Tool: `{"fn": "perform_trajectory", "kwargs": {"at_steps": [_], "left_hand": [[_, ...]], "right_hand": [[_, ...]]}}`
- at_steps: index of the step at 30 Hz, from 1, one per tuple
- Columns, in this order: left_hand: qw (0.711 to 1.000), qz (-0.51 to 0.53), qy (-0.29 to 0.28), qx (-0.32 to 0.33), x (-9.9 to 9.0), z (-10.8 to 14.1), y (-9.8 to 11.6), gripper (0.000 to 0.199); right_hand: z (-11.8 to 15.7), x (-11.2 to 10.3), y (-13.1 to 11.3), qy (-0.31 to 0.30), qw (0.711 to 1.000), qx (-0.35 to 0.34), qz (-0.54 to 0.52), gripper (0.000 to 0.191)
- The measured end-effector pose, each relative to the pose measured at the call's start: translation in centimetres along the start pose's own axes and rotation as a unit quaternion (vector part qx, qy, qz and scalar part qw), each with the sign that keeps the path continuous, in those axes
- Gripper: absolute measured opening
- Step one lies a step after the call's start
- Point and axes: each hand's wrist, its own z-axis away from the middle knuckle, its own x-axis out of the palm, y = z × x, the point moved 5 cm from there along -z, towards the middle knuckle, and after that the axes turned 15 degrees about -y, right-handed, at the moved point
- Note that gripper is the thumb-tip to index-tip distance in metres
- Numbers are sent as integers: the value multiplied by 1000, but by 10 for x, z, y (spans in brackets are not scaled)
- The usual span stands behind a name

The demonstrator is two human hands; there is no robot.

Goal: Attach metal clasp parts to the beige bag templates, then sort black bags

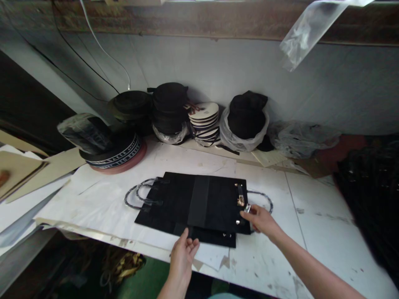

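Two flat black panels lie overlapping on the white table (109,207). The upper panel (215,191) has a dark band across its middle and small metal fittings (240,200) near its right end. Looped handles wrapped in clear film stick out at the left (132,198) and right (268,199). My right hand (257,218) pinches a small shiny metal piece (247,208) at the upper panel's right edge. By the near edge of the lower panel (152,219), my left hand (184,247) is palm up with its fingers apart, holding nothing.
Along the wall stand black rolls (170,104), a stack of white reels (204,116), a bagged black roll (246,118) and a lettered ribbon roll (115,155). Dark items are heaped at the right (374,182). Clear plastic (311,33) hangs overhead.
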Motion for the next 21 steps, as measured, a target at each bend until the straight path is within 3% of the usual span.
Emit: {"fn": "perform_trajectory", "kwargs": {"at_steps": [2,3,5,7,9,11,14,16,19,21], "left_hand": [[1000,8,0,-4,-1,0,2,23],[1000,9,1,-8,-2,1,2,23],[1000,-3,4,-22,-8,3,3,22],[999,-26,7,-35,-15,7,3,22],[998,-48,10,-37,-21,11,5,27],[998,-52,17,-24,-26,14,9,32],[999,-30,28,-6,-30,11,16,33],[999,-6,32,-7,-30,6,21,38],[999,-27,26,-18,-20,6,29,46],[992,-122,26,33,-5,16,40,46]], "right_hand": [[18,25,8,-62,998,-8,-23,58],[25,29,8,-70,997,-11,19,58],[34,19,-5,-29,982,-11,188,51],[33,-4,-34,57,940,-23,336,49],[19,-26,-73,143,917,-75,366,54],[-9,-26,-112,150,900,-169,372,58],[-63,12,-142,45,901,-169,397,72],[-79,43,-153,24,903,-169,395,80],[-69,79,-159,19,907,-177,382,77],[-54,91,-157,5,916,-162,368,79]]}}
